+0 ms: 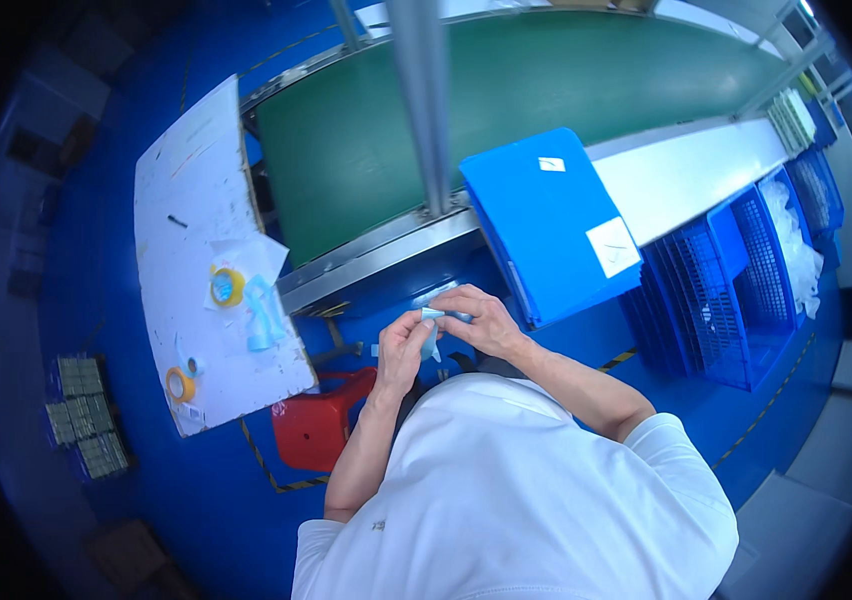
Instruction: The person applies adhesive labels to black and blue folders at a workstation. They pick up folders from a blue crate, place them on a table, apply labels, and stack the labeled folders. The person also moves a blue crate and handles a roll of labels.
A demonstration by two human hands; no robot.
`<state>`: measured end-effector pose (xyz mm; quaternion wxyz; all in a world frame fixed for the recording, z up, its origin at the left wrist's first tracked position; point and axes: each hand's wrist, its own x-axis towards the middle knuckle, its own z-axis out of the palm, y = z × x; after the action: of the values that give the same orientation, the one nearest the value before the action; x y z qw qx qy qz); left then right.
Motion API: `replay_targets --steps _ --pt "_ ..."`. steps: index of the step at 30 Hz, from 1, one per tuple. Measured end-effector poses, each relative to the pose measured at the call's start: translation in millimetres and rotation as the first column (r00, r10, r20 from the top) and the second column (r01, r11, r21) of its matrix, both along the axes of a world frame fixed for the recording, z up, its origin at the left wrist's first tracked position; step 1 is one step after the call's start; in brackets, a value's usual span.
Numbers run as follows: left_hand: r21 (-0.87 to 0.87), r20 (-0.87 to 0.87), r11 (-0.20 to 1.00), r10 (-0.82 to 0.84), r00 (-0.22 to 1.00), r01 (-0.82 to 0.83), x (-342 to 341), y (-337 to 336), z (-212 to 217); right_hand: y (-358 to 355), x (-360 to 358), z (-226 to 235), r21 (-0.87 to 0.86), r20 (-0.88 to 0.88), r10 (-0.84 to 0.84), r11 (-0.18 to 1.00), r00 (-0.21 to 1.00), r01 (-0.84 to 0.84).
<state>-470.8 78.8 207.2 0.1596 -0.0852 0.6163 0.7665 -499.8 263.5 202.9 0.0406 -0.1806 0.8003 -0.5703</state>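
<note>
My left hand (403, 345) and my right hand (478, 318) meet in front of my body, with fingers closed on a small light-blue strip (430, 341) that looks like film or tape. Part of the strip hangs down between them; its exact kind is unclear. Just beyond my right hand lies a large blue folder-like stack (546, 230) with white labels, at the edge of the work line. Left of my hands, a white table (191, 190) carries crumpled light-blue strips (264, 318) and a yellow tape roll (227, 287).
A green conveyor belt (346, 150) with a metal frame runs across the far side, and a metal post (420, 100) rises from its near edge. A red stool (311, 430) stands at lower left. Blue plastic crates (706, 290) are on the right. An orange tape roll (181, 385) lies on the table's near end.
</note>
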Motion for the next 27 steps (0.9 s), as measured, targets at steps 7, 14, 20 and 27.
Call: replay_targets --steps 7,14,20,27 --pt "-0.056 0.004 0.993 -0.103 0.995 0.103 -26 97 -7 90 -11 -8 -0.095 0.212 -0.118 0.985 0.97 0.141" --pt "-0.012 0.057 0.989 -0.149 0.987 0.15 -38 140 -11 132 -19 -16 -0.377 0.644 -0.023 0.86 0.765 0.344" --pt "-0.015 0.154 0.985 -0.167 0.974 0.171 -32 147 -15 164 -39 -33 -0.207 0.569 -0.274 0.865 0.776 0.457" --pt "0.078 0.204 0.997 -0.03 0.978 0.014 -16 136 -32 190 -56 -37 0.168 0.179 -0.393 0.916 0.902 0.365"
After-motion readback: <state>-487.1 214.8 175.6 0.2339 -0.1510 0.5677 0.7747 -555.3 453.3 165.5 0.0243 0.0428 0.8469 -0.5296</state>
